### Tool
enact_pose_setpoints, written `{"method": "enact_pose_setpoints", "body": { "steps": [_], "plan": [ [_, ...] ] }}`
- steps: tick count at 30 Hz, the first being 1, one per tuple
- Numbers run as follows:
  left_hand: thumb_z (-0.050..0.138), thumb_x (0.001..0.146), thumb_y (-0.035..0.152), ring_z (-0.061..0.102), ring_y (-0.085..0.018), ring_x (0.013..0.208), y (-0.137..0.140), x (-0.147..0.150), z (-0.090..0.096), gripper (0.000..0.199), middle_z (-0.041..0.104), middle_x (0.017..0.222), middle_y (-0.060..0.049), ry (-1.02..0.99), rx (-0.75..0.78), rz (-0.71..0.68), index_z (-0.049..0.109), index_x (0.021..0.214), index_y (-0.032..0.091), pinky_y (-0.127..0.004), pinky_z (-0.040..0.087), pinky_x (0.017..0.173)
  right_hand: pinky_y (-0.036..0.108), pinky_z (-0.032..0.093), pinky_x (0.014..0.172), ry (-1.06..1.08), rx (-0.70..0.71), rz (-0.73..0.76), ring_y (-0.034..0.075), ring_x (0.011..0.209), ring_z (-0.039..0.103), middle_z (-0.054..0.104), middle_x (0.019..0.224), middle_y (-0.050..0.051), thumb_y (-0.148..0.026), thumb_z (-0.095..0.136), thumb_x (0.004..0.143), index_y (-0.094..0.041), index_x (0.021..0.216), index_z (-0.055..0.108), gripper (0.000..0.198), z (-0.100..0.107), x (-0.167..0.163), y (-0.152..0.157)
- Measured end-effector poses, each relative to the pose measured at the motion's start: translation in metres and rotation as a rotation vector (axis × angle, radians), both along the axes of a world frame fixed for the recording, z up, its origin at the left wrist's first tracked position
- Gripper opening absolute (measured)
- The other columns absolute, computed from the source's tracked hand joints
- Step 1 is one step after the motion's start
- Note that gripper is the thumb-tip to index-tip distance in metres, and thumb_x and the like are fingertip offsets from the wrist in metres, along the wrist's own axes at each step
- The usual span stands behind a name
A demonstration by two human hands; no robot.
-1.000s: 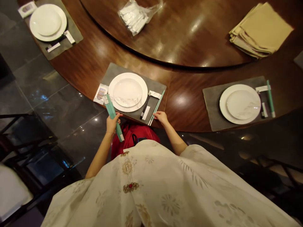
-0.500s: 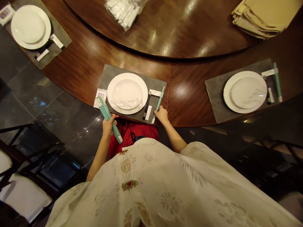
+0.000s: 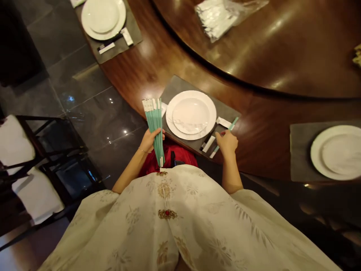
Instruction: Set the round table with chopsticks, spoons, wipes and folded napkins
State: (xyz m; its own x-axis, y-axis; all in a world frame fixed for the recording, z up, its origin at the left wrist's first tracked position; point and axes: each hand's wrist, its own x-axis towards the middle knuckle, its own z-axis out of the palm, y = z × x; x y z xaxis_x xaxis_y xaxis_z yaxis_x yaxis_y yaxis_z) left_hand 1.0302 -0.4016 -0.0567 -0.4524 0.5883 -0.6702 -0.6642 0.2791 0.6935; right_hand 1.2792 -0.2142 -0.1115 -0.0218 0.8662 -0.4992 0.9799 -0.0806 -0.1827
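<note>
Nearest us, our left hand (image 3: 149, 140) has its fingers clamped around a fanned bundle of slim green chopsticks with white ends (image 3: 154, 116), aloft by the near edge of the brown wooden table (image 3: 256, 143). To its right, our right hand (image 3: 228, 144) covers the middle of a slim green chopstick set (image 3: 233, 123) at the right side of a grey rectangular placemat (image 3: 180, 84); its fingertips are hidden, so we cannot tell whether they grip. We judge the step in hand to be lining this set up beside the black chopsticks (image 3: 213, 131); the next move calls for a straight lift, without dragging. The table's near edge runs close to the set's near end, leaving little margin, and a round white plate (image 3: 169, 114) crowds the left. Bare wood to the right, before another grey placemat (image 3: 299, 150), gives room to withdraw. Farther, a narrower strip of table leads to the round brown turntable (image 3: 296, 56), bearing a clear plastic bag of white packets (image 3: 217, 19).
</note>
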Motion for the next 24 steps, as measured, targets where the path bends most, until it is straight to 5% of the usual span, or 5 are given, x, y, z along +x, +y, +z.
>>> {"method": "enact_pose_setpoints", "body": {
  "steps": [2, 4, 7, 13, 24],
  "plan": [
    [0.075, 0.062, 0.037, 0.057, -0.009, 0.055, -0.01, -0.015, 0.004, 0.038, 0.064, 0.074, -0.002, 0.004, 0.013, -0.023, 0.056, 0.083, 0.012, -0.023, 0.049, 0.054, 0.035, 0.051, 0.076, 0.407, -0.053, 0.049, 0.022, 0.083, 0.064, 0.066, 0.083, 0.012, -0.045, 0.052, 0.082, -0.011, 0.098, 0.061, 0.038, 0.024, -0.056, -0.012],
    [0.076, 0.061, 0.038, 0.057, -0.009, 0.055, -0.021, -0.03, 0.009, 0.039, 0.065, 0.075, -0.004, 0.01, 0.038, -0.039, 0.057, 0.082, 0.011, -0.023, 0.049, 0.054, 0.029, 0.053, 0.067, 0.821, -0.286, 0.127, 0.017, 0.073, 0.063, 0.065, 0.079, 0.008, -0.05, 0.057, 0.077, -0.012, 0.099, 0.061, 0.044, 0.048, -0.121, -0.034],
    [0.075, 0.062, 0.04, 0.059, -0.01, 0.056, -0.037, -0.052, 0.015, 0.04, 0.066, 0.078, -0.005, 0.035, 0.078, -0.045, 0.058, 0.084, 0.011, -0.024, 0.05, 0.056, 0.024, 0.052, 0.061, 1.114, -0.531, 0.275, 0.013, 0.069, 0.06, 0.065, 0.08, 0.005, -0.05, 0.067, 0.068, -0.013, 0.096, 0.065, 0.047, 0.074, -0.212, -0.068],
    [0.073, 0.065, 0.041, 0.056, -0.01, 0.054, -0.076, -0.096, 0.022, 0.038, 0.064, 0.072, -0.004, 0.063, 0.119, -0.016, 0.058, 0.083, 0.012, -0.023, 0.047, 0.053, 0.02, 0.05, 0.054, 1.165, -0.587, 0.42, 0.01, 0.06, 0.057, 0.063, 0.068, 0.001, -0.046, 0.07, 0.068, -0.012, 0.084, 0.067, 0.038, 0.092, -0.316, -0.095],
    [0.07, 0.071, 0.039, 0.053, -0.008, 0.051, -0.129, -0.161, 0.022, 0.034, 0.057, 0.065, 0.001, 0.068, 0.216, -0.084, 0.055, 0.09, 0.014, -0.021, 0.041, 0.05, 0.022, 0.055, 0.064, 1.128, -0.587, 0.823, 0.009, 0.067, 0.063, 0.064, 0.067, 0.0, -0.03, 0.076, 0.065, -0.008, 0.075, 0.068, 0.025, 0.118, -0.436, -0.062]
  ]
}}
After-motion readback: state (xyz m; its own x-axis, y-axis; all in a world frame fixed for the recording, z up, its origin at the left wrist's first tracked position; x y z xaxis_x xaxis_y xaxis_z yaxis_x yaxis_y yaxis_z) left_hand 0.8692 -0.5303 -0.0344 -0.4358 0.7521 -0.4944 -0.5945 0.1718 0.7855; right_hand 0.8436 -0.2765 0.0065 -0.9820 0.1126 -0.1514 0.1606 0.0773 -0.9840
